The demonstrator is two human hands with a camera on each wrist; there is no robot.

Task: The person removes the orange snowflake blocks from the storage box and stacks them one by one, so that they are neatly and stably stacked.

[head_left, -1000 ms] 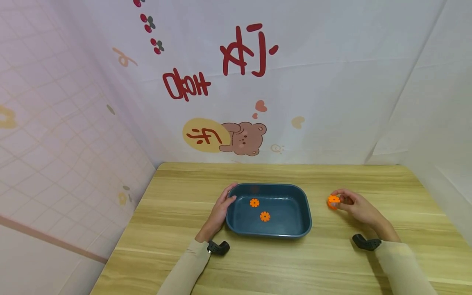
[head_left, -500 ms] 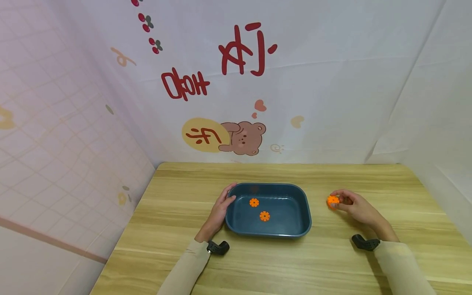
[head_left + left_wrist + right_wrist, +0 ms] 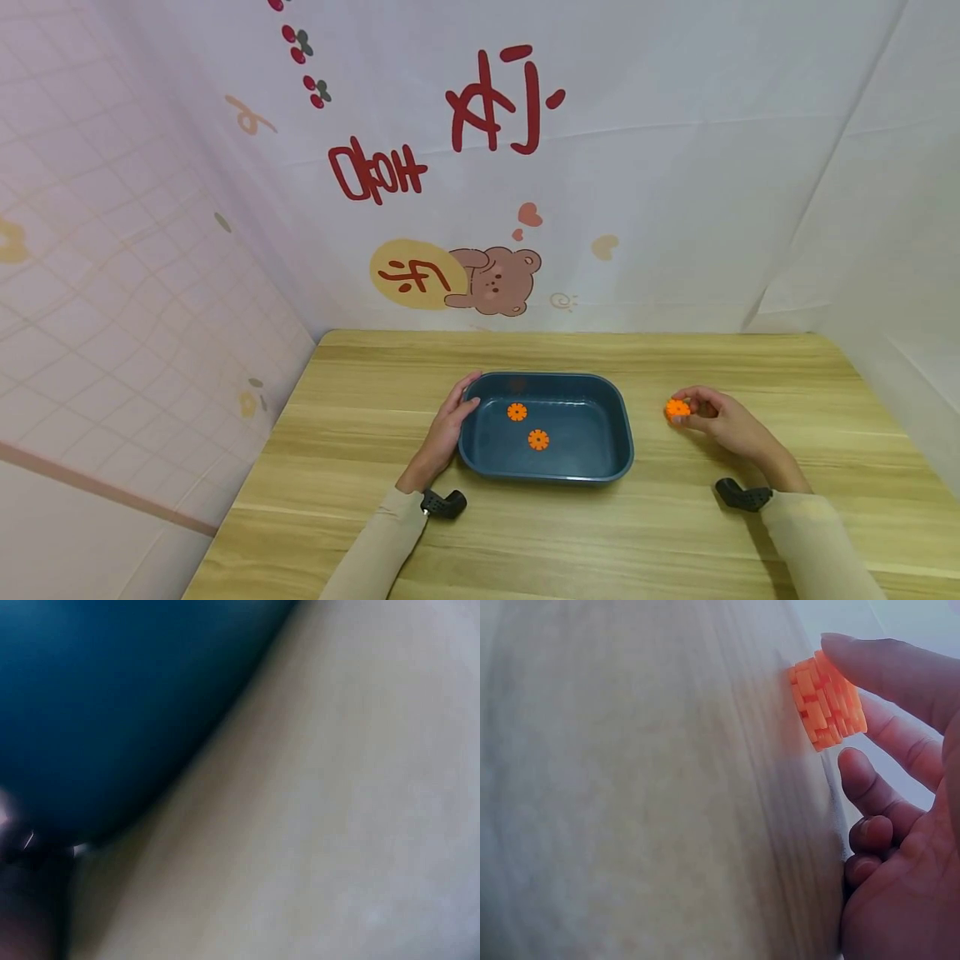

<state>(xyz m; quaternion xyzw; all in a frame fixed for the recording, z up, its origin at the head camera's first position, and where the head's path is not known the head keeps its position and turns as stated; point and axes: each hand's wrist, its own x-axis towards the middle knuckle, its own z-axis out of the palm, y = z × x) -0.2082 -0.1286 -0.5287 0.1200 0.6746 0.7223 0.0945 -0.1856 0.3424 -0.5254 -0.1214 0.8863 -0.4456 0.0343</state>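
Note:
Against the left end of a dark blue rectangular tray (image 3: 585,454) my left hand (image 3: 442,433) grips the rim, thumb over the edge and fingers along the outer wall. Two flat orange notched discs (image 3: 538,440) lie apart on the tray's floor. To the right of the tray, my right hand (image 3: 738,429) pinches a short stack of orange notched discs (image 3: 827,701) between thumb and index finger, close over the table. In the right wrist view the stack shows several layers with their notches staggered, and the other fingers curl loosely. The left wrist view has mostly the tray's blurred outer wall (image 3: 112,697).
The wood-grain table (image 3: 570,542) runs back to a white printed cloth wall (image 3: 675,167), with another cloth (image 3: 112,250) along the left side. Each wrist wears a black camera mount (image 3: 446,504) near the sleeve cuff.
The orange stack in my right hand looked offset a second ago and now sits more evenly together. My left hand and the tray stay in place.

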